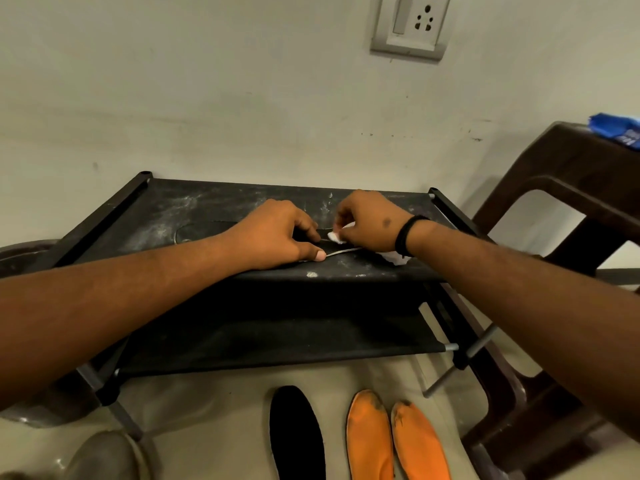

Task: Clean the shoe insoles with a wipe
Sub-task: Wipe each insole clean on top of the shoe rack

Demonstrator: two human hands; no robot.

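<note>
black insole [204,230] flat on top of the dusty black shoe rack [166,209], left hand [277,233] pinning its edge with thumb and curled fingers, right hand [367,220] pinching a white wipe [335,236] on it, black insole on the floor [298,434] and two orange insoles [394,441] below the rack, brown plastic chair [568,188] just right

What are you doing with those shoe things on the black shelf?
A person is cleaning a dark insole that lies on the dusty top of a black shoe rack. The left hand holds the insole down while the right hand pinches a white wipe against it. One black insole and two orange insoles lie on the floor below.
</note>
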